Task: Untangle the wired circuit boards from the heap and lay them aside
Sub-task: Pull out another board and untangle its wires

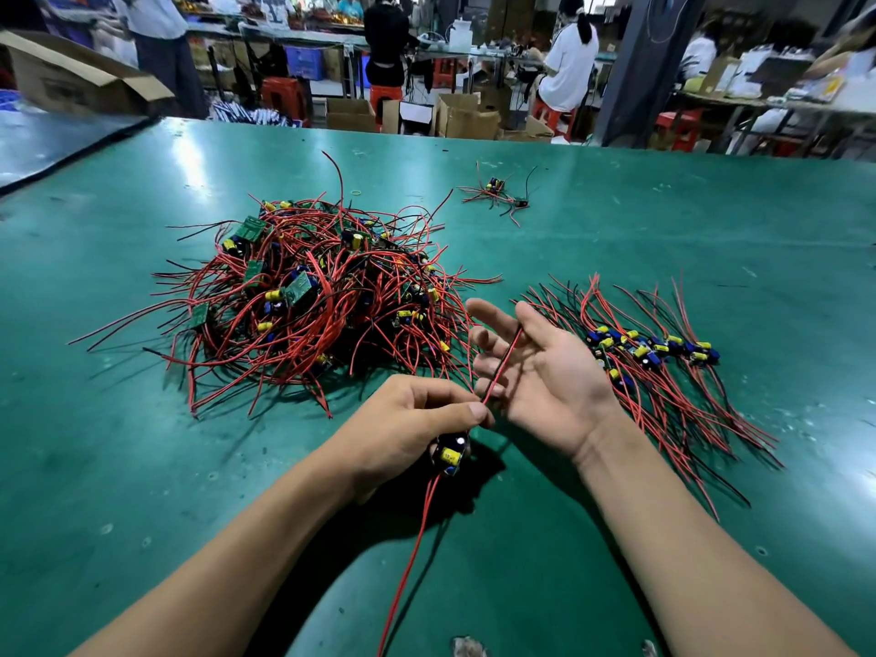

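Our left hand (412,419) pinches one board (450,455) by its wires, just in front of the heap (308,296). Our right hand (545,377) lies spread, palm up, with the board's wire (502,360) across its fingers. Right of it lies one row (654,353) of boards, and one small bunch (497,194) sits far back on the table (142,467). We cannot count the heap's tangled boards.

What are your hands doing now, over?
Left hand grips one wired board. Right hand palm-up, its wires across it. Tangled heap beyond, sorted row at right.
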The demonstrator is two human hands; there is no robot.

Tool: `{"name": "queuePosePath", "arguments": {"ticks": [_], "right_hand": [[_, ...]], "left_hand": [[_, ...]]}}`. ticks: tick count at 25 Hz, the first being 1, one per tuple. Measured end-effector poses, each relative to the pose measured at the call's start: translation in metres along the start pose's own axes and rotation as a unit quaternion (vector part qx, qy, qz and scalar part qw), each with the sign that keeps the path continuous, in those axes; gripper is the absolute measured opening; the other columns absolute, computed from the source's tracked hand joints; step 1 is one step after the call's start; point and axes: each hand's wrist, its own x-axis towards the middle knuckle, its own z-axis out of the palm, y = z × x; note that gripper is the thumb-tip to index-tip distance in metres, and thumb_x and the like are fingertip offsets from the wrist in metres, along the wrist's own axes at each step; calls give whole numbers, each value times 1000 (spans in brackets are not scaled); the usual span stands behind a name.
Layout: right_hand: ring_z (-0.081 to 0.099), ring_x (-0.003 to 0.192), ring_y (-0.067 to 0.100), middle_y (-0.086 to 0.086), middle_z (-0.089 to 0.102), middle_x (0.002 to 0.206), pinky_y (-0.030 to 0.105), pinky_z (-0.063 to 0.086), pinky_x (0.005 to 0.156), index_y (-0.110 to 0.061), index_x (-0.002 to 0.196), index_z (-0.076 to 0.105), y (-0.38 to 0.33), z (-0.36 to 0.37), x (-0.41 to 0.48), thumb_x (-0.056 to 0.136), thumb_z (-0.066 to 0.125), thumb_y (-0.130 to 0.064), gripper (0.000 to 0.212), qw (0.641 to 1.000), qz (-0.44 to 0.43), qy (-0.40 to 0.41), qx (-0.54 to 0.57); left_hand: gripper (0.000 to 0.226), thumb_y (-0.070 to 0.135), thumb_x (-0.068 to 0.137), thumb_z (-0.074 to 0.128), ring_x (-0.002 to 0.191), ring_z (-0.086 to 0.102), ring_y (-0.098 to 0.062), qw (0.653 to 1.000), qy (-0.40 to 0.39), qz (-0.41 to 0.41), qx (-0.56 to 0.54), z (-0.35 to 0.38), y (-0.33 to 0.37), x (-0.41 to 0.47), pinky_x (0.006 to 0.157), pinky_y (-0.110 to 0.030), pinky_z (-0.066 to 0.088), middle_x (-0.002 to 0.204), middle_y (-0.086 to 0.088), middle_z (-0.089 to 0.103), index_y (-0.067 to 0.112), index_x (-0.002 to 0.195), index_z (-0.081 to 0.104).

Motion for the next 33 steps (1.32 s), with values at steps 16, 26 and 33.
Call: {"name": "queuePosePath", "arguments": {"ticks": [16, 26, 33], "right_hand": [[53, 47, 2, -9, 60, 61, 12, 41, 44, 2, 108, 73, 19, 7, -10, 95, 62, -47, 52, 952, -56, -14, -301], [26, 43, 9, 9, 24, 56, 20, 27, 45, -21, 92, 81, 3, -15, 0, 90, 55, -65, 51, 877, -185, 102, -432], [23, 37, 6, -4, 31, 53, 17, 22, 36, -19, 62, 74, 2, -9, 3, 99, 44, -59, 62, 930, -128, 160, -305]], "left_hand": [[17, 14, 92, 60, 42, 48, -13, 992, 52, -10, -113, -5, -1, 4, 41, -20, 40, 55, -8, 53, 3, 83, 70], [20, 19, 89, 63, 45, 50, -18, 999, -18, 1, -46, -8, -1, 2, 45, -22, 42, 55, -11, 46, 11, 73, 72], [19, 20, 87, 65, 44, 50, -16, 1000, -26, 11, -13, -8, -4, 4, 46, -20, 43, 52, -7, 50, 8, 76, 73]]}}
